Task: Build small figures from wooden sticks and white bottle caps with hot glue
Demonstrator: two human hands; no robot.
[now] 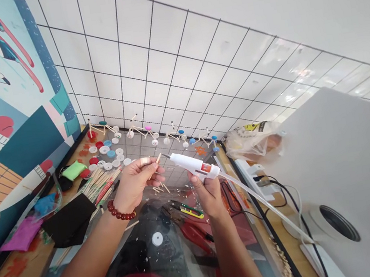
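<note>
My right hand (207, 191) is wrapped round the grip of a white hot glue gun (194, 165), whose nozzle points left with a long glue stick trailing out of its back. My left hand (138, 179), with a red bead bracelet on the wrist and a ring on one finger, pinches a short thin wooden stick (158, 158) just in front of the nozzle tip. Both hands hover above a glass-topped table (144, 258).
Several bottle caps (106, 154), a bundle of wooden sticks (101, 180), black felt (69, 221), and stick-and-cap figures (150, 132) lie along the tiled wall. Cutters (190, 211) and a white cap (157, 238) lie below the hands. A power strip (259, 178) and a grey device (347, 177) stand right.
</note>
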